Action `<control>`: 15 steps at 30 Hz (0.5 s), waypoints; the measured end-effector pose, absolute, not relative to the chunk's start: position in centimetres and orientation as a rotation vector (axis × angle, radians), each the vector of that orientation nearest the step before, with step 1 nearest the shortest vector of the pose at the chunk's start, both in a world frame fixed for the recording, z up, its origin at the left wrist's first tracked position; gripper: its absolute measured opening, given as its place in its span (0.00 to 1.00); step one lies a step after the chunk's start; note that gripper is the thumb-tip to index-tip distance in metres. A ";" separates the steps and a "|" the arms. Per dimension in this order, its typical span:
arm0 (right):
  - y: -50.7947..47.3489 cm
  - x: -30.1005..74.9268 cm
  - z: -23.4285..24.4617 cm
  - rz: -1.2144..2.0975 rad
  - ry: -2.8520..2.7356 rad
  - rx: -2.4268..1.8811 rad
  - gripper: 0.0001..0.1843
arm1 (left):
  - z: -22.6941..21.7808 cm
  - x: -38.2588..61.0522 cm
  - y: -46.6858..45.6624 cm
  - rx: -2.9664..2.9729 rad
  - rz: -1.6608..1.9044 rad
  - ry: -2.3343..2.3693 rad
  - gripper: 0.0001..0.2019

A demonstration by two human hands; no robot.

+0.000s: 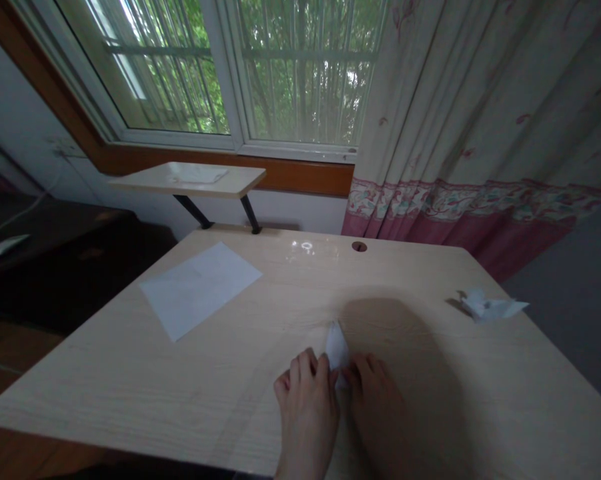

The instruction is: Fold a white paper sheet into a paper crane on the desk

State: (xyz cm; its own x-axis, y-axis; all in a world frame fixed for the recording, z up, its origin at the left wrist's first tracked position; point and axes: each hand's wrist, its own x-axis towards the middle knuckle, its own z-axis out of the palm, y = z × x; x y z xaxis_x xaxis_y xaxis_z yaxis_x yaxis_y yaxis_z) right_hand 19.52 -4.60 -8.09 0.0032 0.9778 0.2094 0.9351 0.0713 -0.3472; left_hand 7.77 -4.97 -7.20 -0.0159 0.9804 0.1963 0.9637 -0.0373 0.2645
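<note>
The folded paper [337, 348] runs lengthwise near to far on the counter [205, 393], the left hand [307, 390] pinching its left edge, the right hand [376, 393] its right.

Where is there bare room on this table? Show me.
Free on the pale wooden table: front left, between the flat white paper sheet, the near edge and the left hand; back right, between the round brown cable hole and the jagged white paper piece. Crowded: front centre, where that hand and the right hand hold the slim folded white paper.
</note>
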 end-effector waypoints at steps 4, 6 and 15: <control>-4.5 19.4 -7.8 0.140 -1.996 -1.951 0.10 | -7.0 7.8 -5.0 2.125 0.523 2.139 0.08; -4.5 19.2 -7.7 0.123 -2.010 -1.967 0.10 | -6.9 7.7 -4.9 2.114 0.530 2.124 0.08; -4.7 19.4 -7.9 0.032 -2.004 -2.058 0.09 | -7.1 7.6 -4.7 2.047 0.578 2.112 0.07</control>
State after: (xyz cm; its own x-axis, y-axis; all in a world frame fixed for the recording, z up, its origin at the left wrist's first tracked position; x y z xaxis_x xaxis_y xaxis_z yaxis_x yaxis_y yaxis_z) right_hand 19.44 -4.66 -7.87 0.0442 0.9845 0.1698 0.9786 -0.0084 -0.2057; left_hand 7.56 -4.69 -7.13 -0.0618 0.9851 0.1607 0.9297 -0.0018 0.3683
